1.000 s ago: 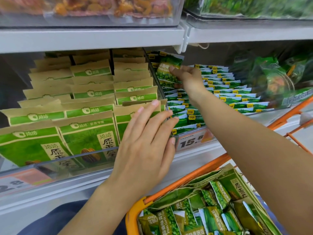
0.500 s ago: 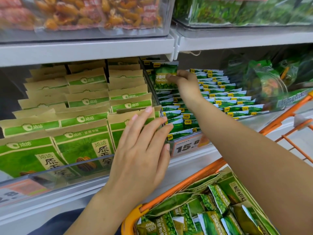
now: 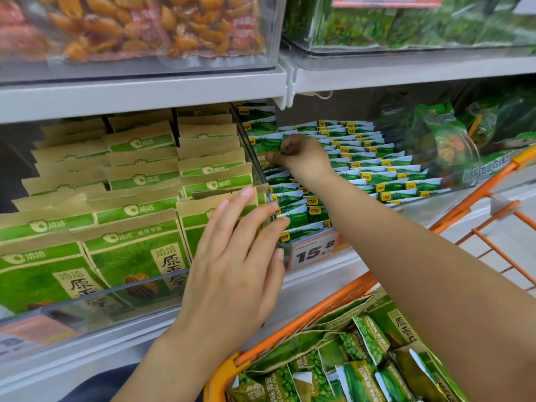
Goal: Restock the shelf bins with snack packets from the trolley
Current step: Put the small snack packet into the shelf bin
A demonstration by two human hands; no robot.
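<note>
My right hand reaches deep into the middle shelf bin and pinches a green pea packet among the rows of green pea packets. My left hand lies flat with straight fingers against the clear divider and the front of the tan-and-green seed packets. The orange trolley stands below at the right, filled with loose green pea packets and larger seed bags.
A price tag reading 15.8 is clipped to the bin's front edge. Bagged green snacks fill the bin at the right. The shelf above carries clear bins of orange snacks and green snacks.
My right hand has pushed the pea packet lower and deeper into the bin's left row. My left hand has stayed against the divider.
</note>
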